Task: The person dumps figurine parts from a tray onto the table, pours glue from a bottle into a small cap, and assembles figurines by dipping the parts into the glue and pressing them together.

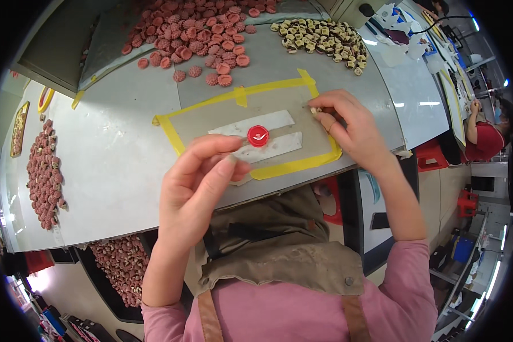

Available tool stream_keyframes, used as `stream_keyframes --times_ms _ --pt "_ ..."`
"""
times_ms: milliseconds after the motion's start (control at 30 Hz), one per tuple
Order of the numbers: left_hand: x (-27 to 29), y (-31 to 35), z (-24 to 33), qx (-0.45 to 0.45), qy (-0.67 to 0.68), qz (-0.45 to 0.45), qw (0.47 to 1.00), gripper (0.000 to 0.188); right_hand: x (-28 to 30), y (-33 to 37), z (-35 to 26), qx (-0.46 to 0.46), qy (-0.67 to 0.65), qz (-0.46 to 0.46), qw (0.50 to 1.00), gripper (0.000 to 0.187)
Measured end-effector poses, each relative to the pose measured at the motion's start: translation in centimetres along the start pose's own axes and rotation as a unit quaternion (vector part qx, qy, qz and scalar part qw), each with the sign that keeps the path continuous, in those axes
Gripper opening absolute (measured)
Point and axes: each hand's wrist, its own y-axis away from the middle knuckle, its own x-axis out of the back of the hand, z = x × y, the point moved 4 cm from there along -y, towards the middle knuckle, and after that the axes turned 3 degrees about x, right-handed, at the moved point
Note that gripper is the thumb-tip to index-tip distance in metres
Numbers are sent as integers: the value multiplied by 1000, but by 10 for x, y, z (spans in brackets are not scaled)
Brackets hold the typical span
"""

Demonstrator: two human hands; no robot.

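Apron: a brown apron [285, 262] is worn over a pink top [273, 313], perhaps so that the top is not made dirty.
Bin under the table: many pink bits are held in a black bin [88, 268], maybe so that they are not lost on the floor.
Left hand: the left hand [196, 182] is held over the near part of the mat, with thumb and pointing finger bent and only a narrow gap between their tips. It cannot be told if anything is held there.
Right hand: by the right hand [347, 128] a small pale piece [316, 110] is pinched between thumb and finger, above the right side of the mat. Only the tips are used, it seems, because the piece is so tiny.
Red cap: a round red cap [258, 136] with a white mark is seen just beside the left fingertips, over the white strips. It cannot be told if it is touched.
Mat: two white strips [271, 121] are laid on a grey-brown mat [199, 119]. It is edged with yellow tape [290, 167], likely so that it cannot slide.
Piles: pink cups [194, 34] and pale-and-dark bits [330, 43] are heaped apart on the table [125, 125], perhaps so that they are not mixed.
Far right: another person in red [484, 139] is seen.
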Motion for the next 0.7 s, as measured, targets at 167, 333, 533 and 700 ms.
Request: stream_keyframes --times_ms 167,333,533,700 --pt "-11 -1 -17 50 72 -32 996 31 -8 4 -5 62 74 89 991 20" --pt "-2 2 -23 35 172 -4 984 33 -6 2 -15 85 77 46 992 20" --pt "4 5 -27 21 255 -15 967 33 0 -1 -19 45 66 8 997 17" --pt "4 6 -25 26 243 -5 970 35 0 -4 -34 11 29 -3 1000 14"
